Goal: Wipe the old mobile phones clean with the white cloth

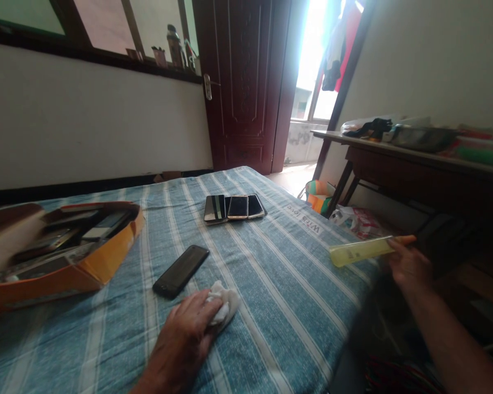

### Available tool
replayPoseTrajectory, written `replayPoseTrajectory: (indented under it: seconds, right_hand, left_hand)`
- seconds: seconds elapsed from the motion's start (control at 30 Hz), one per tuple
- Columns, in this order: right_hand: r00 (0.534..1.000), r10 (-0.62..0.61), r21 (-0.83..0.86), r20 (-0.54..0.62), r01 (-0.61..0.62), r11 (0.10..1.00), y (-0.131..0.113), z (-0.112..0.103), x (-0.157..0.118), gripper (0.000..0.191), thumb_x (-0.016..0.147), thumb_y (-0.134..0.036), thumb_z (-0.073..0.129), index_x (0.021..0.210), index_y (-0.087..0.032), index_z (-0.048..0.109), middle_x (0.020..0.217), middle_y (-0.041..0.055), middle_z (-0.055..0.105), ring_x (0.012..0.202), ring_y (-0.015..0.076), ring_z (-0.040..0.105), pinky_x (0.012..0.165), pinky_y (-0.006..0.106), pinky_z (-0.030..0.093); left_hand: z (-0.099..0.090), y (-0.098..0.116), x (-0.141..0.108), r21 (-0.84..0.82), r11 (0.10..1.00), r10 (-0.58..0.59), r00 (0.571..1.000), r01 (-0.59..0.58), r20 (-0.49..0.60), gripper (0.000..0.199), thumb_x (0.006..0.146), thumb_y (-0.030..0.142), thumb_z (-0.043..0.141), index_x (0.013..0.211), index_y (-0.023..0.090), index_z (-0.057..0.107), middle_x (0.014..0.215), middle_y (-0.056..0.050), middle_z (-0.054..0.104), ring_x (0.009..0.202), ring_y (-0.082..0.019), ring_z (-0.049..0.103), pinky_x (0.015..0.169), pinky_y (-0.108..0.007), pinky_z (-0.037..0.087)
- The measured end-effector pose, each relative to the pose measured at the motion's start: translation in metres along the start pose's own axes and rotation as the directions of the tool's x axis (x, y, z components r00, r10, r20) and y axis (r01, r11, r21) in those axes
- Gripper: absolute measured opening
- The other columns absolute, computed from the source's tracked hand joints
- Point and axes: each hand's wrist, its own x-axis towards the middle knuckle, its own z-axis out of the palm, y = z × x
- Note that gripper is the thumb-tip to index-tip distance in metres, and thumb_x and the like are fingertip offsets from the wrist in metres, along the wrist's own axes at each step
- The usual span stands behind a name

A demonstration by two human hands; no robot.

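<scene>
Our left hand clutches the wad on the bed, beside the lone phone; our right hand grips the bottle near its orange end. We'd hold it loosely and fold the wad flat.

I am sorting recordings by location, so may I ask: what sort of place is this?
Probably a room in a home, perhaps a bedroom: a striped cloth like bedding, a panelled door, and a tall bottle on the window ledge.
</scene>
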Motion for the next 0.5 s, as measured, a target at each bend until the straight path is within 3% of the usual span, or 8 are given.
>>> replayPoseTrajectory:
  seconds: [0.17,0.27,0.33,0.4,0.5]
  right_hand:
    - [0.946,-0.114,0.131,0.303,0.078,0.988,-0.034,0.056,-0.041,0.043,0.05,-0.019,0.082,0.086,-0.017,0.06,0.079,-0.0002,0.066,0.069,0.016,0.065,0.063,0.029,0.055]
    - [0.878,-0.231,0.145,0.419,0.187,0.972,-0.049,0.091,-0.079,0.049,0.053,-0.021,0.083,0.096,-0.018,0.06,0.082,0.002,0.069,0.068,0.0163,0.065,0.064,0.03,0.055]
    - [0.8,-0.248,0.16,0.547,0.191,0.968,-0.054,0.108,-0.107,0.06,0.057,-0.022,0.082,0.112,-0.02,0.058,0.081,0.0018,0.069,0.065,0.0177,0.065,0.06,0.031,0.055]
    - [0.687,-0.213,0.179,0.695,0.122,0.976,-0.054,0.12,-0.137,0.071,0.063,-0.023,0.079,0.128,-0.025,0.051,0.084,0.0015,0.069,0.065,0.0189,0.066,0.058,0.032,0.055]
    - [0.471,-0.148,0.163,0.869,0.009,0.987,-0.044,0.13,-0.179,0.076,0.07,-0.022,0.072,0.139,-0.034,0.041,0.087,-0.0003,0.069,0.07,0.0189,0.067,0.062,0.035,0.057]
  left_hand:
    - [-0.014,0.008,0.005,-0.256,0.966,-0.071,0.993,0.045,-0.094,0.04,0.072,0.009,0.049,0.102,0.025,0.072,0.102,-0.007,0.073,0.096,-0.024,0.068,0.086,-0.033,0.054]
    - [-0.027,0.011,0.012,-0.474,0.855,-0.286,0.953,0.209,-0.097,0.033,0.068,0.014,0.06,0.095,0.026,0.075,0.097,-0.004,0.076,0.09,-0.024,0.07,0.083,-0.032,0.056]
    - [-0.035,0.014,0.017,-0.61,0.708,-0.496,0.866,0.354,-0.073,0.028,0.063,0.016,0.068,0.089,0.025,0.077,0.094,-0.003,0.076,0.09,-0.025,0.07,0.084,-0.032,0.055]
    - [-0.04,0.016,0.021,-0.717,0.54,-0.659,0.751,0.441,-0.034,0.026,0.057,0.018,0.077,0.082,0.023,0.078,0.086,-0.003,0.076,0.083,-0.024,0.07,0.077,-0.028,0.055]
    - [-0.045,0.018,0.024,-0.808,0.35,-0.782,0.623,0.474,0.027,0.026,0.056,0.02,0.08,0.082,0.018,0.077,0.075,-0.002,0.074,0.068,-0.017,0.066,0.061,-0.022,0.051]
